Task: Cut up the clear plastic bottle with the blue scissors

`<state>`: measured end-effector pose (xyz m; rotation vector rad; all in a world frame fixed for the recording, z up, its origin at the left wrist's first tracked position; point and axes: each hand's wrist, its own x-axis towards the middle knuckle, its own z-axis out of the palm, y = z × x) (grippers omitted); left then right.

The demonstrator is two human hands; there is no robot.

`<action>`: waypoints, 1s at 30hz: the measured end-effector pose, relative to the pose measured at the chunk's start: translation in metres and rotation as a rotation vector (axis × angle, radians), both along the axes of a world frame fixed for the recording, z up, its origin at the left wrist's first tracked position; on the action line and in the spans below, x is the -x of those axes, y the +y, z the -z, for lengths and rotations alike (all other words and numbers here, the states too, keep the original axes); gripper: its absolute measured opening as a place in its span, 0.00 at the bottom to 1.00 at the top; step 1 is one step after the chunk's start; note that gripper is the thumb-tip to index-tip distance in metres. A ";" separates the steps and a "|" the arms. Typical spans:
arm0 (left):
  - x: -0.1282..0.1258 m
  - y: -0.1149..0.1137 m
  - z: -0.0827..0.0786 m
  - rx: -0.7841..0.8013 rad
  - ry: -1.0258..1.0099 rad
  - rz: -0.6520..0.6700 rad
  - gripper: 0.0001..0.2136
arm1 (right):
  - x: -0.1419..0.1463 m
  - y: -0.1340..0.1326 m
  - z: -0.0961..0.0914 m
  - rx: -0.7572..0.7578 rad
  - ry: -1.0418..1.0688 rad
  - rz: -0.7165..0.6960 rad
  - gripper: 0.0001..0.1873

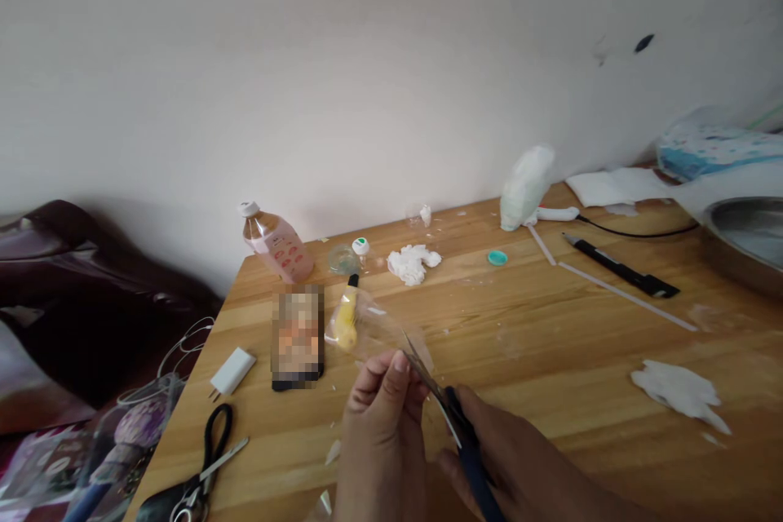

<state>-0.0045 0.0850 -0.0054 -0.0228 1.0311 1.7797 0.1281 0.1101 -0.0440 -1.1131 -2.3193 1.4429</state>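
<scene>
Left hand (382, 424) — pinching clear plastic (391, 330); right hand (514, 465) — closed on blue scissors (456, 424), near the table's (550, 359) front edge.

Soft, even daylight, no hard glare. My hands cast only faint shadows on the wooden table (550, 342). The wall (306, 57) reads washed-out and slightly hazy, with a smudgy grey patch upper right. Left corner falls dark. Wide-lens bend at the edges; table edge curves. A rectangle (297, 336) near centre is pixelated. My hands sit slightly soft.
</scene>
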 end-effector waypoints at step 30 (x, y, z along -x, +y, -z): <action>-0.005 0.004 0.003 0.055 0.051 -0.078 0.18 | -0.002 -0.002 -0.005 -0.009 0.041 0.042 0.08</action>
